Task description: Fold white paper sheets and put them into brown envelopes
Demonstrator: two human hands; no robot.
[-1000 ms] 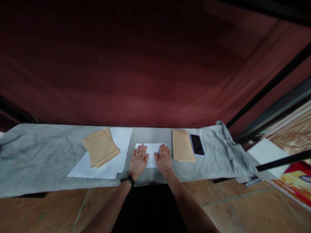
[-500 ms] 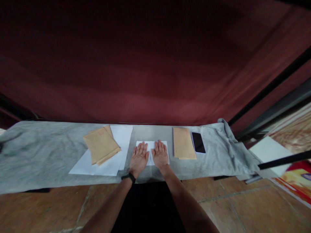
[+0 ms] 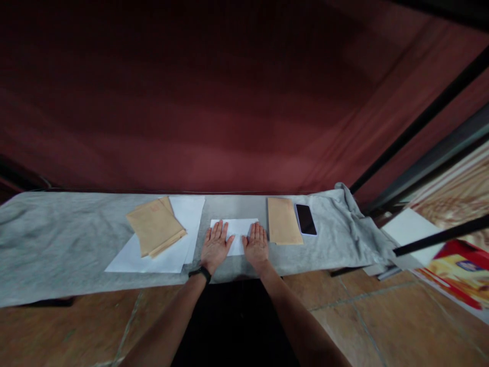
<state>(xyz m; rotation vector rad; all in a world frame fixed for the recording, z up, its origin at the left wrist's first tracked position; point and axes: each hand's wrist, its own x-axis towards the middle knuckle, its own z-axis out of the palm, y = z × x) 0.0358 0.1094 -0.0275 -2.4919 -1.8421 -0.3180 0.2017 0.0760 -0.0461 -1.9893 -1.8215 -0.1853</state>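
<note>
A folded white sheet of paper (image 3: 237, 232) lies on the grey cloth in front of me. My left hand (image 3: 214, 248) rests flat on its left end, fingers stretched out. On its right end my right hand (image 3: 256, 245) also lies flat with the fingers extended. Both palms cover parts of the paper's ends and near corners; its middle shows between the thumbs. Just right of my right hand are brown envelopes (image 3: 284, 221), stacked nearly in line. Left of my left hand, more brown envelopes (image 3: 156, 228) lie askew over larger white sheets (image 3: 160, 260).
A phone (image 3: 306, 220) lies beside the right-hand envelopes. Grey cloth (image 3: 76, 239) covers the long narrow table, bunched at its right end. Behind it hangs a dark red curtain (image 3: 229, 127). Black bars (image 3: 439, 236) and a red and yellow box (image 3: 460, 272) are at the right.
My hands have slid apart toward the two ends of the white paper, so more of its middle shows. The whole view has shifted slightly.
</note>
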